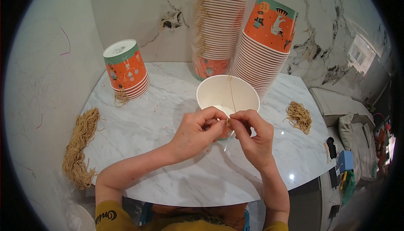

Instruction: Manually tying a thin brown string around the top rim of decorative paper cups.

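A paper bucket (213, 91) with a white inside stands upright at the middle of the table. A thin tan string (232, 93) runs from its far rim across the opening to its near rim. There my left hand (194, 130) and my right hand (256, 137) meet, fingertips closed in a pinch on the string. A small tan bit, perhaps a knot or loop, shows between them. My fingers cover most of the near rim, and only a little of the printed outer wall shows below.
Behind the bucket rise a plastic-wrapped stack of buckets (223, 20) and a tall leaning stack (261, 58). A short upside-down stack (125, 69) stands at left. A string bundle (80, 146) hangs over the left edge; a string pile (299, 116) lies right on the marble-patterned table (168, 180).
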Available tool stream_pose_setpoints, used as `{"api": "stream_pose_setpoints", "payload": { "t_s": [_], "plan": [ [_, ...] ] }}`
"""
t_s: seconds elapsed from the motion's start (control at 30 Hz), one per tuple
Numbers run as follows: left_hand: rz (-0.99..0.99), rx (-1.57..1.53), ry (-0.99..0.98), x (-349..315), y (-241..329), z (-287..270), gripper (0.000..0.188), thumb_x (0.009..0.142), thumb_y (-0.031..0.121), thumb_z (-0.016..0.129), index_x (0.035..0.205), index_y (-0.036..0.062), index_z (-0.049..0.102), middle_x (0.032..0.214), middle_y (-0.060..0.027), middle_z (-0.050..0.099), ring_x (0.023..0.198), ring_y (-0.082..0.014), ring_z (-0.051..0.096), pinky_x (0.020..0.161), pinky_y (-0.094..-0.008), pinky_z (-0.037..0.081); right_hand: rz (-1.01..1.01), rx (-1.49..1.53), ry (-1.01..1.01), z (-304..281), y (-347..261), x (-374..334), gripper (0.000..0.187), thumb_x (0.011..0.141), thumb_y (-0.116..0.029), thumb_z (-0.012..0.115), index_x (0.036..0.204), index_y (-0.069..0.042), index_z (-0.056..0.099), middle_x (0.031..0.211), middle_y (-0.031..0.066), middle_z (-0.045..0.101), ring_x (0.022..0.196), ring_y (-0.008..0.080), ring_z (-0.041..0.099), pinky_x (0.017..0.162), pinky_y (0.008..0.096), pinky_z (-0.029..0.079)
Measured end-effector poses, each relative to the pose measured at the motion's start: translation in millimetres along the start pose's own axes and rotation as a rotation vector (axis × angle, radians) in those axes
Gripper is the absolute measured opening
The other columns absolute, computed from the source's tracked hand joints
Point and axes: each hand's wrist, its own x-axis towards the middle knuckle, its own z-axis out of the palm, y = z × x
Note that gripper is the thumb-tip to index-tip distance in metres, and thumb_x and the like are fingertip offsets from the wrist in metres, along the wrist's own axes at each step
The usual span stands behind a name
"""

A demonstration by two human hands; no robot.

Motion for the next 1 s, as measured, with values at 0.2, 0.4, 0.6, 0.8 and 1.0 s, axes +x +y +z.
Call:
{"api": "stream_pose_setpoints", "payload": {
  "t_s": [0.2,0.4,0.6,0.8,1.0],
  "plan": [
    [0.049,0.048,-0.023,1,-7,2,0.018,0.096,0.005,0.058,0.110,-0.0019,0.066,0.073,-0.0027,0.070,0.068,-0.0032,0.063,0.061,-0.0228,0.049,0.112,0.108,-0.025,-6,4,-5,0.007,0.093,0.002,0.066,0.100,0.002,0.066,0.082,0.0035,0.068,0.073,0.0089,0.066,0.064,0.0225,0.052],
    [0.202,0.280,0.004,3,-19,3,0.017,0.093,0.007,0.062,0.108,0.0005,0.067,0.065,-0.0066,0.066,0.057,-0.0108,0.064,0.054,-0.0264,0.046,0.246,0.194,-0.041,-13,5,-6,0.006,0.094,-0.001,0.065,0.099,0.002,0.066,0.080,0.0017,0.068,0.067,0.0047,0.060,0.058,0.0200,0.046],
    [0.301,0.234,0.093,8,-22,10,0.013,0.091,0.009,0.065,0.103,0.0023,0.067,0.061,-0.0085,0.063,0.053,-0.0148,0.061,0.050,-0.0295,0.044,0.149,0.176,-0.047,-11,9,-8,0.007,0.094,0.001,0.065,0.101,0.002,0.066,0.084,0.0044,0.069,0.071,0.0068,0.063,0.055,0.0203,0.048],
    [0.132,0.222,0.053,4,-5,7,0.010,0.095,0.004,0.062,0.104,-0.0001,0.064,0.070,-0.0008,0.070,0.063,-0.0032,0.061,0.055,-0.0220,0.047,0.142,0.118,0.000,-16,18,-17,0.009,0.093,0.003,0.064,0.102,0.002,0.067,0.085,0.0052,0.069,0.067,0.0063,0.062,0.053,0.0198,0.047],
    [0.090,0.211,0.036,3,-3,7,0.008,0.095,0.005,0.063,0.102,0.0017,0.064,0.066,0.0019,0.066,0.058,-0.0017,0.055,0.053,-0.0215,0.044,0.115,0.130,0.012,-21,21,-20,0.011,0.093,0.004,0.064,0.104,0.003,0.067,0.086,0.0065,0.069,0.066,0.0070,0.061,0.053,0.0201,0.047]
  ]
}}
